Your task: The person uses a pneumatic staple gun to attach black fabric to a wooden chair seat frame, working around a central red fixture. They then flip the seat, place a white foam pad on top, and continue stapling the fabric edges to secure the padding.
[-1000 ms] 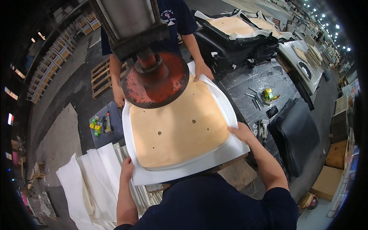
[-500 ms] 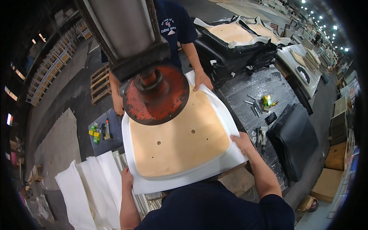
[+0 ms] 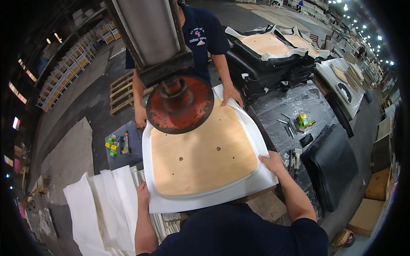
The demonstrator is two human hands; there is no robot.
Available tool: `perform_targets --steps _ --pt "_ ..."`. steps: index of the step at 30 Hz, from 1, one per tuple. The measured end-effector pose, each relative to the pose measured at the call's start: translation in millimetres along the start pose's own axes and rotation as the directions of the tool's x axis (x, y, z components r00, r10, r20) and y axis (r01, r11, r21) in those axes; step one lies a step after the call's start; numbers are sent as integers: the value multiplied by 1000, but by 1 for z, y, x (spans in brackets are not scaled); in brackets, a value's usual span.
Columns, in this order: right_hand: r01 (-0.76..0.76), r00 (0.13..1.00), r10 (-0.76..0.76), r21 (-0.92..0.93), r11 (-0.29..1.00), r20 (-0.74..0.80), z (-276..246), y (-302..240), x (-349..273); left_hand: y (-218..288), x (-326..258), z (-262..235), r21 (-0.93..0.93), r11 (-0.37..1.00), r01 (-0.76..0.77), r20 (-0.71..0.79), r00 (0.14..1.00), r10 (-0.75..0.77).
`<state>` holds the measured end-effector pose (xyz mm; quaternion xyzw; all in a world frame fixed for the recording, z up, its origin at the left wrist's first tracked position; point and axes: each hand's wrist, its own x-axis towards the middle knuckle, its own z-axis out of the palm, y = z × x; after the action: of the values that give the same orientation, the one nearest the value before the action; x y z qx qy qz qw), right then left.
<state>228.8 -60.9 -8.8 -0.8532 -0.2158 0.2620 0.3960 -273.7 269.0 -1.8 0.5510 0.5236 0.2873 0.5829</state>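
one pale, rounded wooden panel (image 3: 200,175) with two larger holes lies on a white foam sheet (image 3: 188,207), between my hands and slightly ahead. my left hand (image 3: 143,195) grips the foam's left edge; my right hand (image 3: 272,163) clasps its right edge, thumb on top. one round, worn red metal plate (image 3: 188,112) hides the panel's far part; whether they touch, i can't tell. beyond, a co-worker's two hands (image 3: 231,95) hold the far edges. limp white sheets (image 3: 115,196) hang leftward; glossy black folded sheets (image 3: 335,166) sit rightward.

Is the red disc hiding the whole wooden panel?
No, the near part of the wooden panel shows clear of the red disc.
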Motion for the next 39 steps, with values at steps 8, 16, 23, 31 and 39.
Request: perform_targets --steps 8,16,23,31,39 --pt "-107 993 114 224 969 -19 -17 -6 46 13 1 -2 55 943 327 74 941 -331" --pt "-300 939 225 298 906 261 -4 2 66 21 4 -7 264 920 289 119 937 -328" --pt "-325 922 246 252 912 300 -1 1 70 21 7 -8 468 851 238 89 946 -313" --pt "-351 916 293 195 916 273 -7 0 65 21 -2 17 845 509 -166 99 983 157" --pt "-348 906 279 184 919 319 -5 -9 63 25 -7 17 867 392 -309 195 932 305"
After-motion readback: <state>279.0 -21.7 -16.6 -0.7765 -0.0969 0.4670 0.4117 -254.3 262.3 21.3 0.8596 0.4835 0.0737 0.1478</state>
